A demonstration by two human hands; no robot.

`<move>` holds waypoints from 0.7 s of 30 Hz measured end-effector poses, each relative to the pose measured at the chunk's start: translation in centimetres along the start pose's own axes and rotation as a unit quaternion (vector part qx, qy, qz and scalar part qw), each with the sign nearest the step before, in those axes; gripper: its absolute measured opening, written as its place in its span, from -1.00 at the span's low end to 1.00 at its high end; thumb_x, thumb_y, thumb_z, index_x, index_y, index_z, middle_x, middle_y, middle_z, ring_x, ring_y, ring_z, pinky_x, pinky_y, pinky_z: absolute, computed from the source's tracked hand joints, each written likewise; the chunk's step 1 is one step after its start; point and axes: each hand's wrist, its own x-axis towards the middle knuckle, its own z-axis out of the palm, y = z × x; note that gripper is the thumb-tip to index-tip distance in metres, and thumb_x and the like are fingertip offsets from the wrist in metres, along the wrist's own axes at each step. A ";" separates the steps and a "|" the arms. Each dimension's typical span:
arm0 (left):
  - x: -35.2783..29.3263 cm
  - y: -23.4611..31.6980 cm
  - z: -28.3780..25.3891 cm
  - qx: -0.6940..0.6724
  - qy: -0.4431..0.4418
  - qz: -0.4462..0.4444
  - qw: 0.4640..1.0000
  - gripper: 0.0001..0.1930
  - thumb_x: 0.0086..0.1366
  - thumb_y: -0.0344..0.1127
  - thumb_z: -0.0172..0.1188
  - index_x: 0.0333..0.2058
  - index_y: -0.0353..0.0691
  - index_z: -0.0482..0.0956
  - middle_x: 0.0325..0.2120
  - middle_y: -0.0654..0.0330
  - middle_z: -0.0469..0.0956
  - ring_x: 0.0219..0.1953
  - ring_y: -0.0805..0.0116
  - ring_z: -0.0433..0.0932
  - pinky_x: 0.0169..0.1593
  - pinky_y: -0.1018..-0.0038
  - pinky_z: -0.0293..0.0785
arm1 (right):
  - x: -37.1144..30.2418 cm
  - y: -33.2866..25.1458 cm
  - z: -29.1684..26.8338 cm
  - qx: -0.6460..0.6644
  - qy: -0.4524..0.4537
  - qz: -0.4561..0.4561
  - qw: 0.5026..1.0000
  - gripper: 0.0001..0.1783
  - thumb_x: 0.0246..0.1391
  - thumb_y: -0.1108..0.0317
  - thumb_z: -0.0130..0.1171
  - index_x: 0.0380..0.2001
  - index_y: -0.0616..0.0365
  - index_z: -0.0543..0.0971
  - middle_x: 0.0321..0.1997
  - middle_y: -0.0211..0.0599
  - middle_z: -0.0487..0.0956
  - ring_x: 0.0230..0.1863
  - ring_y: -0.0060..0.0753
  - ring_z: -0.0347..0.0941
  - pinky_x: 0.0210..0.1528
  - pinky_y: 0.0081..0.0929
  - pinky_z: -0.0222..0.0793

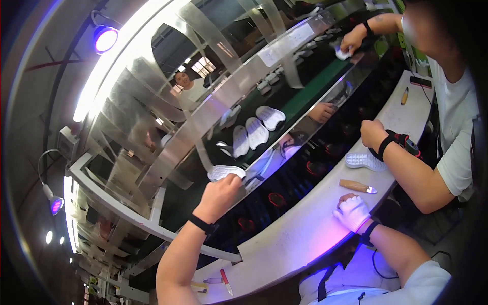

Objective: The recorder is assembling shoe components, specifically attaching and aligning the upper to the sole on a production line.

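My left hand (219,195) reaches out to the conveyor's near edge, its fingers closed on the end of a white shoe sole (223,172). Beyond it, several more white soles (256,132) lie side by side on the dark green belt. My right hand (352,213), in a white glove with bare fingertips, rests on the white bench with curled fingers; what they hold, if anything, is hidden. Just past this hand lies a wooden-handled tool (357,186) with a pale tip. Both my wrists carry black bands.
A co-worker at the right has one hand (375,133) above the bench by another sole (364,161) and the other (351,43) at a white piece on the belt (325,76). A red-handled tool (226,282) lies at the bench's near left. A metal frame (119,195) borders the conveyor.
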 end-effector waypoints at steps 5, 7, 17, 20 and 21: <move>-2.1 6.8 -2.3 0.075 0.094 -0.067 0.990 -0.89 0.32 -0.42 0.33 -0.26 -0.22 0.56 -0.32 0.10 0.61 -0.39 0.12 0.67 -0.42 0.25 0.56 | 0.2 0.7 -0.1 0.010 0.014 0.005 1.000 -0.66 0.14 0.04 0.35 -0.42 0.11 0.72 -0.19 -0.25 0.72 -0.09 -0.09 0.64 0.03 -0.09 0.53; -3.0 12.0 -2.5 0.038 0.150 -0.019 0.988 -0.84 0.20 -0.51 0.39 -0.23 -0.28 0.66 -0.14 0.01 0.70 -0.30 0.03 0.72 -0.31 0.21 0.63 | 0.6 -0.2 -0.7 0.052 -0.026 0.033 0.998 -0.66 0.19 0.05 0.31 -0.41 0.12 0.74 -0.17 -0.21 0.73 -0.06 -0.05 0.64 0.07 -0.05 0.53; -7.3 23.9 23.2 -0.410 0.090 -0.286 0.861 -0.60 0.37 -0.43 0.33 0.17 -0.23 0.64 0.22 -0.05 0.60 0.30 -0.13 0.55 0.41 0.10 0.41 | 1.5 -1.5 -1.7 0.025 -0.077 -0.058 0.995 -0.58 0.14 -0.02 0.33 -0.12 0.07 0.77 -0.12 -0.16 0.75 0.02 -0.09 0.67 0.19 -0.06 0.52; -6.4 12.2 27.5 -0.339 0.138 -0.538 0.759 -0.58 0.29 -0.44 0.37 0.14 -0.32 0.63 0.11 -0.05 0.68 0.13 -0.03 0.67 0.26 0.17 0.55 | 0.3 -0.3 -1.0 0.012 -0.061 -0.048 0.997 -0.66 0.16 0.05 0.31 -0.16 0.02 0.78 -0.18 -0.23 0.76 -0.04 -0.14 0.69 0.14 -0.08 0.54; -11.6 6.6 30.8 -0.291 0.157 -0.595 0.733 -0.51 0.23 -0.26 0.47 0.10 -0.35 0.66 0.06 -0.06 0.72 0.14 -0.03 0.68 0.27 0.19 0.55 | 1.1 -1.3 -1.3 0.014 -0.062 -0.051 0.997 -0.72 0.17 0.10 0.29 -0.20 0.00 0.79 -0.26 -0.27 0.76 -0.09 -0.15 0.70 0.10 -0.09 0.55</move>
